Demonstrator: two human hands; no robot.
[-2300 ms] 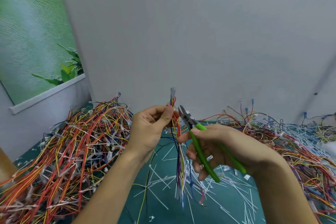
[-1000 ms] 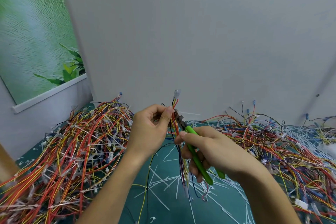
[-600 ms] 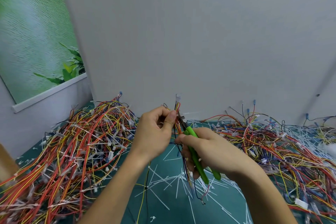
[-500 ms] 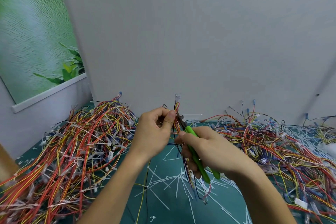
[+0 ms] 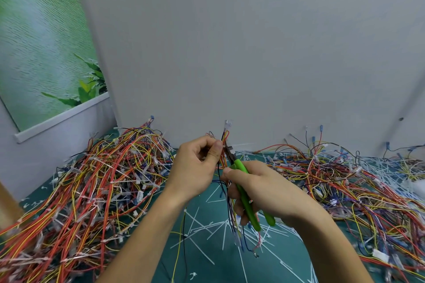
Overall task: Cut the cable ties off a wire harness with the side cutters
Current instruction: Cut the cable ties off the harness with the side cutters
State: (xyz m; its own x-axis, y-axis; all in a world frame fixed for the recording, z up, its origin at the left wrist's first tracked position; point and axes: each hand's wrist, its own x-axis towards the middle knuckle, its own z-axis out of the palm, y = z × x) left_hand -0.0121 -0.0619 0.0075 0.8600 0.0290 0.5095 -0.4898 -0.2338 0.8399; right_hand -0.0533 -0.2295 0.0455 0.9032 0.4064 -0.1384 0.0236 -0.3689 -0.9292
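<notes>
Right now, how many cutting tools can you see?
1: the green-handled cutters in the right hand, tip against the wires the left hand pinches. Others could lie buried under the wire heaps.

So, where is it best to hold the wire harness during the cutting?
Pinch the wire harness near its upper end, coming from the left, as the left hand does. The bundle stands upright and thin, and the side cutters reach it from the right.
</notes>
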